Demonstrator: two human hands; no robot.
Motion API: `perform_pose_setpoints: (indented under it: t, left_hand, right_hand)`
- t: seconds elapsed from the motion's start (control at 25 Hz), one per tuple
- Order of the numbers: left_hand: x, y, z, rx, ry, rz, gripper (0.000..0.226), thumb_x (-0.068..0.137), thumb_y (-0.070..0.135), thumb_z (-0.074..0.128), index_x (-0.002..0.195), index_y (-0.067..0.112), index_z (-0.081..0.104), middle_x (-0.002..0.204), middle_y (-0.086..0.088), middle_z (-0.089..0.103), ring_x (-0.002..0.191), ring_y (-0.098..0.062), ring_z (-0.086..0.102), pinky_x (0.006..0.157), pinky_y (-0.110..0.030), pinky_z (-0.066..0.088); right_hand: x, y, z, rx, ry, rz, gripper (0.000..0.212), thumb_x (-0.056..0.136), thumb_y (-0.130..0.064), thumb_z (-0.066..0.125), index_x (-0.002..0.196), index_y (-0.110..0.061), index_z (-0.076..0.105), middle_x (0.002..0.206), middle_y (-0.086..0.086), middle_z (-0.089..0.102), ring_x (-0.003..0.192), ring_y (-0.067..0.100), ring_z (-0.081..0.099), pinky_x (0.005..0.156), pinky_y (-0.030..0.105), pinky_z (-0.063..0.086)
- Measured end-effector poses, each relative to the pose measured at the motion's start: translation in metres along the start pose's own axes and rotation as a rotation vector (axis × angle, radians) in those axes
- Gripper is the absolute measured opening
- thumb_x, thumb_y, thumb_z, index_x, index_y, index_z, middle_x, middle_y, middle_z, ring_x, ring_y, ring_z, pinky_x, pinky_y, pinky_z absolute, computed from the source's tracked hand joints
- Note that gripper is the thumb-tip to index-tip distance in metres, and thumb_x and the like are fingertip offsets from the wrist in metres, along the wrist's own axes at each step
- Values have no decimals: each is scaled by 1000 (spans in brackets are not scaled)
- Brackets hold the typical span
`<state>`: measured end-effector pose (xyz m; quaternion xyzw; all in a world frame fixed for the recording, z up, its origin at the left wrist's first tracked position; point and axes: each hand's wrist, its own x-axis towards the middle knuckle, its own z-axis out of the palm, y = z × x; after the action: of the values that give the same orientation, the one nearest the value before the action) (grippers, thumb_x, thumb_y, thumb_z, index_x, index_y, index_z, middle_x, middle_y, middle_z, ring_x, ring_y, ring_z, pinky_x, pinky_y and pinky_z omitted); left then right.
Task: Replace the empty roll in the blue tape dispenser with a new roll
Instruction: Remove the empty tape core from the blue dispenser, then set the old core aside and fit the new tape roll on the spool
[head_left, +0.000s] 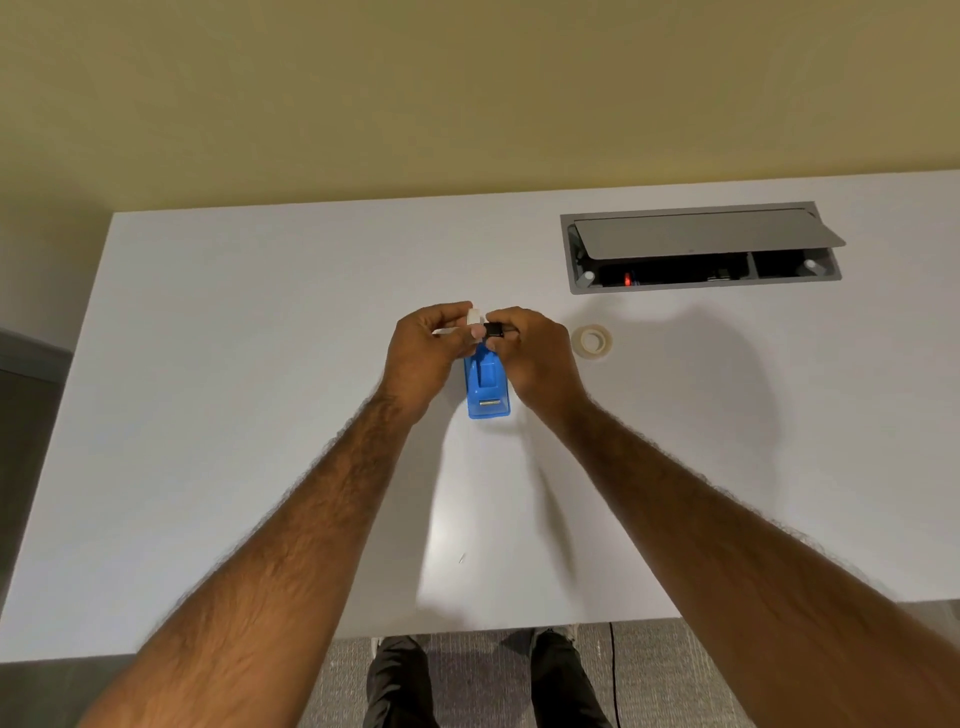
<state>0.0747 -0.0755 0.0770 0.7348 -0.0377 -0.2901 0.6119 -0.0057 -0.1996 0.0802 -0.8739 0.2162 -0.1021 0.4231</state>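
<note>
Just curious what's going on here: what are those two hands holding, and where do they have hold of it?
The left hand pinches a white piece at its near end; the right hand holds a small black part by its right side.

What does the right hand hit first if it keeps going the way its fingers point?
The right hand points left, toward the left hand. First contact would probably be the white piece held in the left hand's fingers, just past the black part the right hand pinches. Depth is unclear.

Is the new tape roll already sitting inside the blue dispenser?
No, the new tape roll lies on the table, right of the blue dispenser.
</note>
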Motion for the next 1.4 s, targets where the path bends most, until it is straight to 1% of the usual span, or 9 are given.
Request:
perform_pose_setpoints:
  t: [0.16, 0.36, 0.48, 0.64, 0.72, 0.88, 1.08, 1.24, 1.4]
  left_hand:
    - [36, 4, 2, 290, 77, 122, 43, 79, 23, 82, 119, 16, 68, 113, 0, 70, 94, -18, 69, 87, -29, 56]
    - [81, -1, 18, 649, 47, 236, 45, 80, 24, 79, 121, 15, 64, 119, -5, 63, 106, -22, 61, 90, -30, 49]
    - [100, -5, 24, 765, 15, 240, 46, 81, 28, 78, 122, 17, 62, 120, -4, 59, 109, -22, 58, 85, -25, 40]
    - [113, -6, 30, 921, -51, 290, 44, 85, 27, 75, 125, 16, 62, 123, -7, 58, 115, -26, 55, 89, -29, 41]
    - [116, -6, 30, 973, -63, 294, 46, 85, 27, 75, 127, 16, 61, 125, -7, 58, 117, -27, 54, 89, -30, 40]
    - [110, -4, 28, 901, -71, 244, 52, 81, 31, 79, 128, 17, 60, 128, -5, 56, 117, -23, 54, 91, -31, 43]
    - [67, 0, 10, 666, 18, 287, 26, 94, 28, 65, 115, 15, 69, 115, -1, 68, 100, -16, 65, 89, -29, 52]
    - [20, 0, -5, 470, -80, 289, 19, 92, 18, 67, 109, 23, 74, 108, 10, 72, 86, -3, 68, 79, -14, 51]
    - [-3, -4, -10, 364, -170, 222, 31, 91, 9, 67, 120, 19, 72, 113, 5, 74, 99, -15, 72, 92, -33, 56]
  right_hand:
    - [-5, 10, 4, -18, -15, 57, 16, 87, -10, 58, 99, -11, 69, 97, 5, 72, 86, 17, 64, 73, 16, 44]
    - [-2, 19, 6, -98, -39, 67, 18, 88, -13, 55, 100, -12, 68, 99, 5, 66, 89, 15, 58, 76, 18, 40]
    - [-2, 24, 6, -144, -73, 54, 19, 90, -16, 54, 104, -12, 68, 102, 5, 66, 89, 15, 59, 76, 17, 39]
    - [-7, 26, 6, -171, -63, 33, 14, 92, -21, 54, 97, -15, 66, 90, -2, 60, 76, 8, 51, 68, 18, 37]
    - [-9, 24, 6, -159, -54, 15, 14, 91, -21, 56, 100, -16, 66, 95, -1, 62, 80, 9, 55, 70, 19, 41]
    - [-13, 22, 6, -105, -37, 4, 16, 90, -21, 59, 104, -17, 65, 102, 2, 64, 85, 12, 61, 72, 21, 48]
    - [-12, 16, 4, -76, 28, -9, 15, 88, -17, 64, 102, -14, 66, 102, 5, 60, 88, 14, 59, 73, 22, 47]
    - [-10, 10, 4, -9, 26, -6, 17, 87, -10, 65, 104, -9, 66, 102, 9, 62, 91, 19, 59, 79, 26, 49]
    - [-9, 5, 3, 38, 30, 24, 16, 84, -5, 63, 100, -9, 65, 99, 9, 61, 89, 18, 58, 81, 27, 49]
